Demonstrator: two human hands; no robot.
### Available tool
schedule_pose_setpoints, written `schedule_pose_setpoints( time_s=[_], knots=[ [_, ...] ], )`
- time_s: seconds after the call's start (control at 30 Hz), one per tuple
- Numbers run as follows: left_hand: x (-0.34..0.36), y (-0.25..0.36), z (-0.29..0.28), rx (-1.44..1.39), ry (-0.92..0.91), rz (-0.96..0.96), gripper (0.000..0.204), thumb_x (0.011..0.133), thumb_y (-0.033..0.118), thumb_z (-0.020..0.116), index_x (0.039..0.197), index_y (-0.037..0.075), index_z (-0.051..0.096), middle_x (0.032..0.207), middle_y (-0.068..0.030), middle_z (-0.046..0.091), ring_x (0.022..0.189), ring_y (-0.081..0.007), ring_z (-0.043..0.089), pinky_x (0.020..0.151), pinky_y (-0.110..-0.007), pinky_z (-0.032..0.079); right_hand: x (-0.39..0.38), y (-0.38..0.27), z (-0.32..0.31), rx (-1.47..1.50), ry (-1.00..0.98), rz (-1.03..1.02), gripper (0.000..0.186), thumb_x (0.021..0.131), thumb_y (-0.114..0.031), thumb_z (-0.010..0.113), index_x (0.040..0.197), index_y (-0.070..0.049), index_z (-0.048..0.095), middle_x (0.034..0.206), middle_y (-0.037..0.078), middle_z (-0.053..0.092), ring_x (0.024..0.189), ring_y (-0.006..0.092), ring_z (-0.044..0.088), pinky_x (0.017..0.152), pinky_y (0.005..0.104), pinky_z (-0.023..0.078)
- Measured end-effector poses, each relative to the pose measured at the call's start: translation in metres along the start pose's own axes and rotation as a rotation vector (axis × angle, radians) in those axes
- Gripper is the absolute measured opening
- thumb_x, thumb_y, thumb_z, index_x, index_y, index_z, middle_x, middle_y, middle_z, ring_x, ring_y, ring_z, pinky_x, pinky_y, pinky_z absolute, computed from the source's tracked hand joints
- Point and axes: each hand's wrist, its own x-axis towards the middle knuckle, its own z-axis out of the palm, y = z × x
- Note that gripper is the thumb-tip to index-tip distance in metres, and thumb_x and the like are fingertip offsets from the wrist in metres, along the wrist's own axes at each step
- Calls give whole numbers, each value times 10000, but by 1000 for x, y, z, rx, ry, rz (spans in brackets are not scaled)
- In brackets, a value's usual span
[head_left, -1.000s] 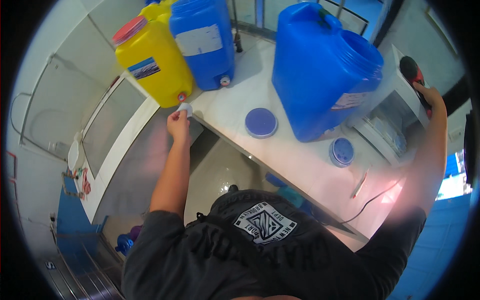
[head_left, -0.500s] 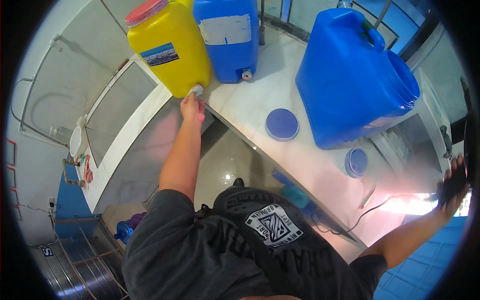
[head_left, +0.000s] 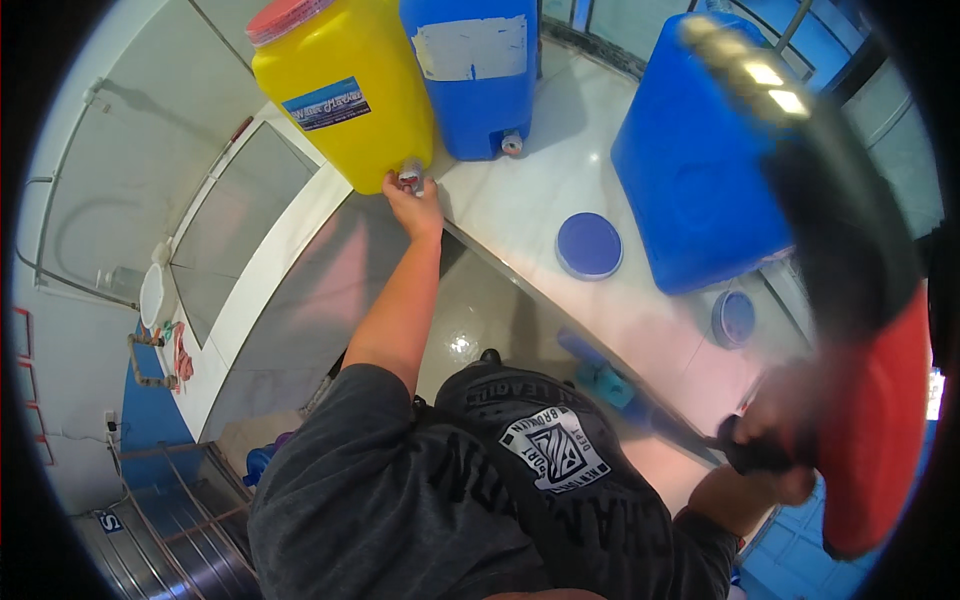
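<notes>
My left hand [head_left: 415, 208] pinches the small whitish spout [head_left: 411, 176] low on the yellow jug [head_left: 375, 65], which has a pink-red lid. My right hand [head_left: 775, 430] is wrapped round the handle of a red and black heat gun [head_left: 850, 230], blurred by motion. Its bright metal nozzle points up toward the far side and covers part of a large blue container [head_left: 690, 180] lying tilted on the right. Beside the yellow jug stands a blue jug [head_left: 480, 115] with a torn white label and a similar spout.
Two round blue-purple lids [head_left: 588, 246] lie on the white countertop [head_left: 560, 190]. Below its edge, blue and teal items [head_left: 605, 383] rest near the floor. At the left are a counter with a pipe fitting [head_left: 145, 360] and a steel tank [head_left: 165, 540] in a metal frame.
My right hand has swung inward from the far right, bringing the heat gun in front of the large blue container. My left hand still holds the spout, its fingers now more around the underside.
</notes>
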Motion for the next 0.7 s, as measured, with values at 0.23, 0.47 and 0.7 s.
schedule_pose_setpoints(
  time_s=[0.23, 0.47, 0.7],
  knots=[
    [4, 13, 4, 49, 39, -324, 522, 806, 165, 830, 1251, 21, 598, 1122, -114, 705, 998, -217, 687, 876, -354, 532, 44, 76, 53, -33, -4, 329, 431, 839, -287, 761, 1107, 10, 602, 979, 95, 648, 790, 152, 621, 696, 303, 525],
    [7, 14, 4, 128, 21, -285, 456, 813, 148, 806, 1216, 35, 624, 1037, -114, 742, 928, -232, 717, 830, -372, 539, 82, 143, 84, 80, 48, 603, 363, 876, -206, 727, 1160, -9, 616, 993, 83, 681, 811, 154, 641, 712, 321, 540],
    [3, 23, -4, 61, 15, -257, 413, 825, 149, 780, 1208, 78, 642, 1053, -132, 746, 951, -266, 724, 831, -382, 539, 115, 192, 113, 24, -34, 765, 416, 896, -206, 736, 1236, -6, 605, 981, 91, 699, 824, 156, 650, 712, 337, 554]
  ],
)
